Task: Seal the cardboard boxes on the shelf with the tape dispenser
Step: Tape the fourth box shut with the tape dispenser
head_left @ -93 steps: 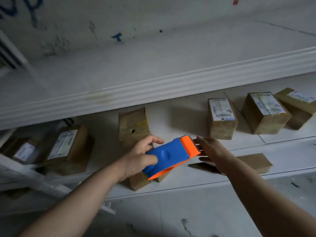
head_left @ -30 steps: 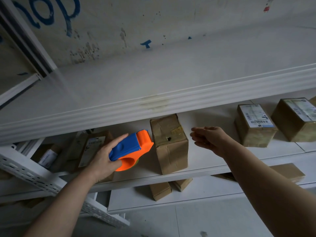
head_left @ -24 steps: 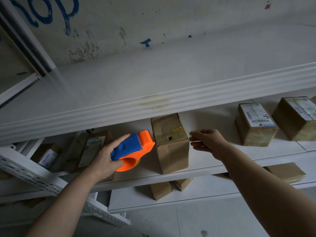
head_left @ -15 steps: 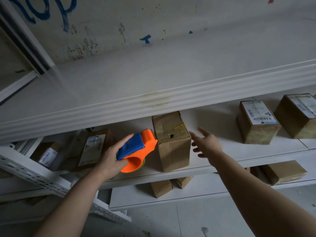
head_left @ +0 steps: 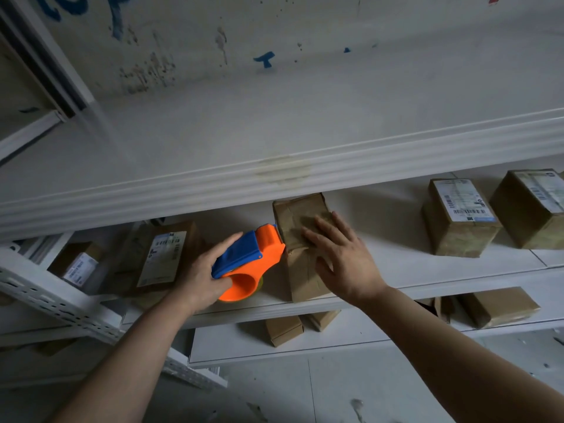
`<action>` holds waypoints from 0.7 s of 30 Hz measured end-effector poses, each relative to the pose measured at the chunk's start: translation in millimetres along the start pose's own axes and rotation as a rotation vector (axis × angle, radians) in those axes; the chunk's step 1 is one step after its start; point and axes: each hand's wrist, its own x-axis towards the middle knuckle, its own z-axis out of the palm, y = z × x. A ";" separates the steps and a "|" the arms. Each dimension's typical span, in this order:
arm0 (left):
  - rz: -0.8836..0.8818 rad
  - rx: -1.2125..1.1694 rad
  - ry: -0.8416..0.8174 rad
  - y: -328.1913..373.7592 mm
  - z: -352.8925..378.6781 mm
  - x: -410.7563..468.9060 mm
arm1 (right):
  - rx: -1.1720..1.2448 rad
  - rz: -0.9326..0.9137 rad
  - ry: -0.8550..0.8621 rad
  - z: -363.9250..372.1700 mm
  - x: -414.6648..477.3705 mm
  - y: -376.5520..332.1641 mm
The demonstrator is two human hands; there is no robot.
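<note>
A worn brown cardboard box (head_left: 300, 270) stands on the white middle shelf (head_left: 412, 261) near its front edge. My right hand (head_left: 341, 257) lies flat on the box's top with straight, spread fingers. My left hand (head_left: 201, 274) grips a blue and orange tape dispenser (head_left: 250, 261), whose orange nose touches the box's left upper edge. Part of the box's top is hidden under my right hand.
Two labelled boxes (head_left: 460, 218) (head_left: 531, 206) stand to the right on the same shelf, and labelled boxes (head_left: 158, 257) (head_left: 76, 265) lie at the left. Smaller boxes (head_left: 283, 329) (head_left: 497, 306) sit on the lower shelf. The upper shelf's edge (head_left: 274, 175) overhangs.
My right hand has moved left from beside the box onto its top. The left hand has brought the dispenser rightward until its nose meets the box's left edge.
</note>
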 end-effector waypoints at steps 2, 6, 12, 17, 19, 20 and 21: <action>0.000 0.005 -0.008 -2.4 -0.7 -0.9 | -0.089 -0.008 0.023 -1.8 1.1 -4.4; -0.006 0.019 0.003 -5.6 -0.4 -3.1 | -0.106 -0.049 -0.019 0.8 3.8 -10.3; -0.016 0.008 0.017 5.3 22.3 -7.1 | 0.219 0.260 -0.115 -14.7 7.3 4.1; 0.107 0.055 0.025 44.0 52.9 8.3 | 0.581 0.298 0.079 -23.4 -22.2 50.1; 0.166 0.086 -0.005 66.9 68.8 18.2 | 0.710 0.364 0.133 -28.0 -37.0 70.4; 0.193 0.103 -0.015 78.8 76.3 23.3 | 0.725 0.387 0.140 -29.8 -44.4 81.4; 0.222 0.128 -0.017 90.1 83.4 28.5 | 0.729 0.406 0.135 -30.5 -51.9 93.3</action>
